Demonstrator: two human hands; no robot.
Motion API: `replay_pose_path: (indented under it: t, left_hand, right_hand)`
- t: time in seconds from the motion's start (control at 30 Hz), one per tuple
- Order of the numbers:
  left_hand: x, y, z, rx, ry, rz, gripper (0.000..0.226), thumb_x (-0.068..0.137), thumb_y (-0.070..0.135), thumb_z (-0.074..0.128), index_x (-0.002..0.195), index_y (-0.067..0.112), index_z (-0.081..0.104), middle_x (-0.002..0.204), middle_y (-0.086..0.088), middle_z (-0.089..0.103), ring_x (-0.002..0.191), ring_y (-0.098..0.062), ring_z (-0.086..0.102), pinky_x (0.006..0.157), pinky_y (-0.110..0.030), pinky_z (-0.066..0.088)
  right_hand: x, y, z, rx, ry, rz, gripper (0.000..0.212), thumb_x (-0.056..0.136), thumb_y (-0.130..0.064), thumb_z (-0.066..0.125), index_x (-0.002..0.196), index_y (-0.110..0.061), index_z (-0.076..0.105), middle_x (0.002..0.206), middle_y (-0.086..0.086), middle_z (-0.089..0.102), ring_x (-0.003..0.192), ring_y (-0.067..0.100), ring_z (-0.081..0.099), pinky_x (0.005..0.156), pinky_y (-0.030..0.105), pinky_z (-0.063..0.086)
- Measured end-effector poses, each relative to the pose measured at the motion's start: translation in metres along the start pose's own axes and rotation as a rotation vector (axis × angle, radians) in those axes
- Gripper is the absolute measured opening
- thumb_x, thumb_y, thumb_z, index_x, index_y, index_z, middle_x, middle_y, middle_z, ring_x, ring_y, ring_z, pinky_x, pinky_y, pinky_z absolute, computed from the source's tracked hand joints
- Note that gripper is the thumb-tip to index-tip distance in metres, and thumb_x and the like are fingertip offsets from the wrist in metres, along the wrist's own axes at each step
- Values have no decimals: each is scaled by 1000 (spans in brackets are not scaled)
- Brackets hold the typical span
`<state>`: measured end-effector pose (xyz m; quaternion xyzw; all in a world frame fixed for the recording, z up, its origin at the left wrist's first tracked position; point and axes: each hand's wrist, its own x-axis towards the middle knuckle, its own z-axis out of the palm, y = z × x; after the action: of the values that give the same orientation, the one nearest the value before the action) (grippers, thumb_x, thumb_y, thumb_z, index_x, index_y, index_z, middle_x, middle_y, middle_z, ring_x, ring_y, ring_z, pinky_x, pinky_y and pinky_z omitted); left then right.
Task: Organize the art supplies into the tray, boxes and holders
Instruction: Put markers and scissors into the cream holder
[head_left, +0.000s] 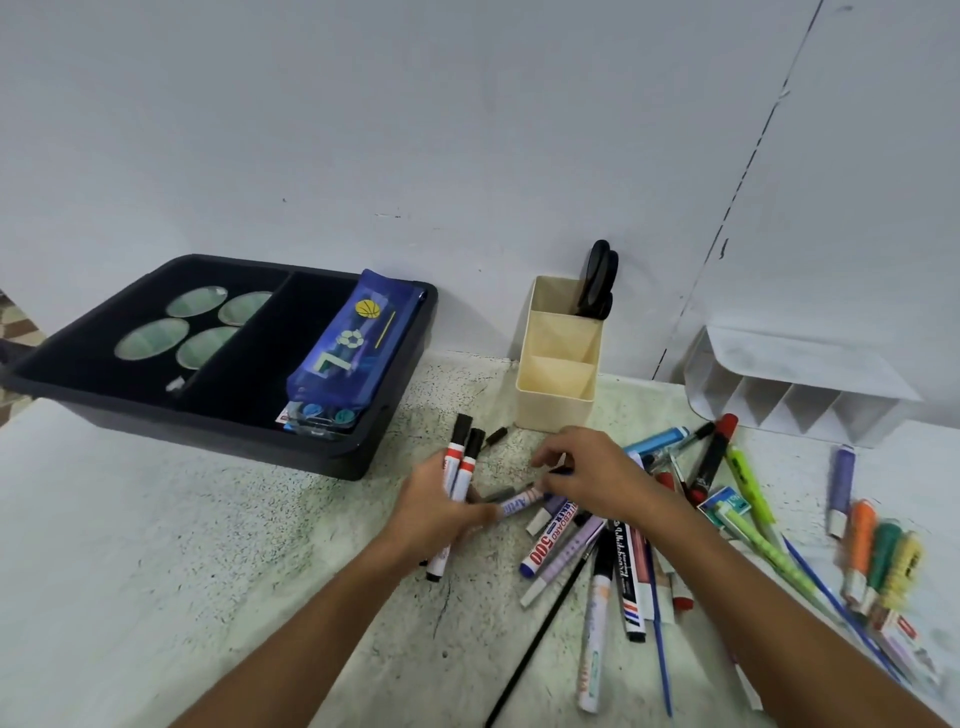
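My left hand (441, 512) grips a bundle of black-capped white markers (464, 460) that stick up out of the fist. My right hand (597, 475) reaches over the pile of pens and markers (613, 561) and pinches a white marker with blue lettering (519, 503) lying between both hands. A cream three-compartment holder (558, 387) stands behind the hands with black scissors (597, 280) in its back slot. The black tray (363, 447) at the left holds a blue pencil pouch (353, 343) and several round clear lids (200, 327).
A white slotted organizer (800, 384) stands at the back right against the wall. More highlighters and pens (878, 551) lie scattered along the right side of the speckled tabletop. A small black cap (496, 435) lies in front of the cream holder.
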<state>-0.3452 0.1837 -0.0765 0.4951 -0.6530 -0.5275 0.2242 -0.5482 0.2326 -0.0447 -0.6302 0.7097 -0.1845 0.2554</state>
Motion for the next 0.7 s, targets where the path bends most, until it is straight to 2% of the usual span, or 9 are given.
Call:
replay_pose_path:
  t: [0.17, 0.27, 0.33, 0.43, 0.5, 0.57, 0.7]
  left_hand:
    - [3, 0, 11, 328, 27, 127, 44, 64, 18, 89, 88, 22, 53, 80, 4, 63, 68, -7, 62, 52, -19, 47]
    - [4, 2, 8, 341, 36, 134, 39, 67, 13, 86, 87, 20, 54, 80, 1, 63, 68, -12, 63, 55, -26, 54]
    - [4, 3, 1, 218, 38, 92, 35, 68, 8, 85, 89, 9, 56, 80, -8, 65, 65, -20, 65, 53, -33, 56]
    - [3, 9, -13, -130, -41, 4, 40, 68, 1, 84, 92, -9, 53, 68, -13, 62, 50, -18, 56, 45, -29, 49]
    - [0, 14, -16, -311, -115, -42, 42, 66, 1, 85, 92, -4, 53, 59, -8, 58, 43, -15, 49, 41, -26, 44]
    - [-2, 19, -13, -400, -173, -60, 49, 59, 6, 86, 93, 1, 51, 59, -8, 58, 40, -14, 46, 38, -24, 42]
    - [-4, 19, -2, -495, -237, -87, 51, 58, 12, 85, 93, 4, 48, 58, -5, 56, 43, -14, 48, 38, -24, 41]
  right_hand:
    - [-3, 6, -2, 99, 151, 2, 14, 86, -13, 68, 97, -22, 69, 98, -6, 62, 84, 7, 55, 77, 24, 46]
    - [-5, 10, -4, 193, 208, 19, 14, 86, -10, 68, 95, -20, 69, 93, -7, 65, 82, 8, 58, 71, 19, 44]
    - [-7, 10, -3, 313, 299, 36, 14, 87, -8, 67, 93, -20, 68, 89, -6, 66, 81, 10, 59, 70, 19, 45]
    - [-6, 5, -3, 491, 396, 90, 11, 89, -13, 66, 99, -18, 69, 86, -1, 66, 74, 11, 60, 68, 22, 47]
    - [-5, -5, -5, 708, 315, 141, 18, 89, -20, 68, 107, -17, 66, 88, 3, 69, 68, 13, 63, 60, 27, 45]
    - [-4, -16, -6, 977, 196, 175, 20, 88, -20, 68, 107, -15, 65, 89, 7, 72, 63, 15, 63, 50, 26, 40]
    - [-2, -28, -8, 1089, 180, 179, 10, 88, -12, 67, 97, -10, 66, 73, 5, 68, 61, 14, 59, 47, 22, 36]
